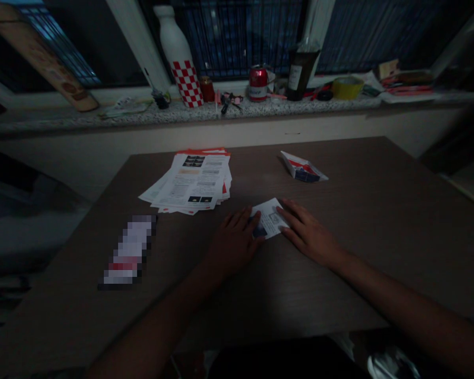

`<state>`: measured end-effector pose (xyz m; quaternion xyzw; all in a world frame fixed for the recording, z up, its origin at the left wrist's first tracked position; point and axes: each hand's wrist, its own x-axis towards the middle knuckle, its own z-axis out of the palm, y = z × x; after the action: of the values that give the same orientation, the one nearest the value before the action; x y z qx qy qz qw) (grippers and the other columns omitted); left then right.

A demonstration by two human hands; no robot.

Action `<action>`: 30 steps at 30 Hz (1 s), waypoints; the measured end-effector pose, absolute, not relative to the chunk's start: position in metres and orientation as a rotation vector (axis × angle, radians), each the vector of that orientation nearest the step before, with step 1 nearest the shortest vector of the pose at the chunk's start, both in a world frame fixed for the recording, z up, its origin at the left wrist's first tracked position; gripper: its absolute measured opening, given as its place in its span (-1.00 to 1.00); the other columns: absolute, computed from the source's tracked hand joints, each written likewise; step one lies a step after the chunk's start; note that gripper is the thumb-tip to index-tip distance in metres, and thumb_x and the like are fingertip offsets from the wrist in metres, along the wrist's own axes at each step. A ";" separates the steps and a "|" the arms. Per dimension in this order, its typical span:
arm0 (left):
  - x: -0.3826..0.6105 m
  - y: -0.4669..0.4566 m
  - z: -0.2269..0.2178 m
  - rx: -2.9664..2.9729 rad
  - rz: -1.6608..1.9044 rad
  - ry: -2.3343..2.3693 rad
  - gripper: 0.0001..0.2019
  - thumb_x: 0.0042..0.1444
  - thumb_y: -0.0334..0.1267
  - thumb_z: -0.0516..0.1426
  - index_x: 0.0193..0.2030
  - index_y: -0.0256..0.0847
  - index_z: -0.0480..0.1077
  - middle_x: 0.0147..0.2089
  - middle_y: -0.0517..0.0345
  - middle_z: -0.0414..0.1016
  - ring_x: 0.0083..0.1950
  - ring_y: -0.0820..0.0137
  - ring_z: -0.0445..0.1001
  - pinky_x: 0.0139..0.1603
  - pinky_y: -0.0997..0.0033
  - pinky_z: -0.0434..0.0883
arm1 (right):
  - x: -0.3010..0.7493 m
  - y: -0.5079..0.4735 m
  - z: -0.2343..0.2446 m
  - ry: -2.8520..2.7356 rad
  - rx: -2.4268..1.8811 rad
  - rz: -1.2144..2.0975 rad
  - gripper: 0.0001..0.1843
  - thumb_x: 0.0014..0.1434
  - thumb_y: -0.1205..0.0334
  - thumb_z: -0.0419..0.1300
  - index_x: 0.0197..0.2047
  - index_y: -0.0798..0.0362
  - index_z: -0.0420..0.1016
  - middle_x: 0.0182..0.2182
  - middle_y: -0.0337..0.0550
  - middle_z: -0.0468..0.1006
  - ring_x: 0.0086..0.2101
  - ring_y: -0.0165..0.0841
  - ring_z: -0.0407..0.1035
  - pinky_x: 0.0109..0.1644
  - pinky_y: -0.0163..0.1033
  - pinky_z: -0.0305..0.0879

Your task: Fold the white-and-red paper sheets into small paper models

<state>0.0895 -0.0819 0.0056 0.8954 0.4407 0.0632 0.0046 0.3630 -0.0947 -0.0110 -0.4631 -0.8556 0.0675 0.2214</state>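
The person's left hand (pixel 233 245) and right hand (pixel 308 234) both lie palm down on the table, fingers spread and flat rather than curled in a grip. The left fingertips touch one end of a small folded sheet of paper (pixel 269 218), and the right fingers rest on its other end. The printed sheet sits between the hands, near the middle of the brown wood-grain table (pixel 339 273).

Toward the far edge, left of the hands, lies a loose stack of printed leaflets (pixel 191 181) with red borders. Right of that stack, also near the far edge, lies a folded red-and-white paper piece (pixel 303 167). Near the left edge, an oblong object (pixel 128 250) is too blurred to identify.

Beyond the table runs a speckled stone windowsill (pixel 181 113). It holds a white bottle (pixel 181 68) with a red checked pattern, a red drink can (pixel 258 83), a dark glass bottle (pixel 300 73), and a roll of yellow tape (pixel 347 87).
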 end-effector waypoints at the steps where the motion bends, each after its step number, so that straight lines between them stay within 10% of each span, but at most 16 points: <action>1: 0.090 -0.084 0.009 2.785 0.216 1.433 -0.41 0.53 0.07 -0.03 0.55 -0.19 0.21 0.54 -0.18 0.26 0.47 -0.01 0.32 0.44 -0.08 0.28 | 0.363 -0.095 -0.009 -2.365 -1.265 0.188 -0.36 0.57 0.04 0.02 0.62 -0.12 0.05 0.56 0.07 0.12 0.50 -0.02 0.05 0.51 0.25 0.18; 7: 0.092 -0.088 0.026 2.761 0.291 1.519 -0.51 0.47 0.09 0.06 0.32 -0.17 0.47 0.15 -0.18 0.51 0.11 -0.05 0.48 0.13 -0.13 0.44 | 0.366 -0.096 -0.009 -2.491 -1.244 0.216 -0.42 0.56 0.04 0.04 0.56 -0.12 0.21 0.48 -0.02 0.32 0.50 -0.01 0.07 0.52 0.32 0.13; 11: 0.088 -0.084 0.024 2.763 0.351 1.407 -0.63 0.44 0.03 0.15 0.12 -0.21 0.53 0.24 -0.18 0.48 0.23 -0.03 0.46 0.25 -0.11 0.44 | 0.368 -0.094 -0.009 -2.532 -1.205 0.259 -0.41 0.55 0.06 0.04 0.58 -0.22 0.15 0.51 -0.11 0.27 0.50 -0.05 0.07 0.52 0.38 0.06; 18: 0.085 -0.077 0.008 2.797 0.337 1.079 -0.38 0.41 0.01 0.18 0.54 -0.03 0.21 0.66 -0.02 0.02 0.66 0.04 0.01 0.62 -0.15 0.06 | 0.368 -0.094 -0.005 -2.581 -1.196 0.276 -0.43 0.56 0.05 0.02 0.57 -0.26 0.16 0.56 -0.16 0.15 0.53 -0.09 -0.04 0.55 0.34 0.01; 30: 0.082 -0.074 0.003 2.714 0.315 1.167 -0.20 0.36 0.20 0.17 0.56 -0.23 0.16 0.64 -0.09 0.09 0.65 0.08 0.05 0.65 -0.04 0.05 | 0.363 -0.086 -0.007 -2.494 -1.286 0.294 -0.44 0.57 0.01 0.00 0.55 -0.15 0.21 0.49 -0.14 0.30 0.46 -0.12 0.17 0.53 0.27 0.13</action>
<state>0.0823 -0.0741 0.0033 0.9102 0.3913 0.1055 0.0851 0.3634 -0.0861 -0.0073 -0.4499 -0.8727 0.1029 0.1595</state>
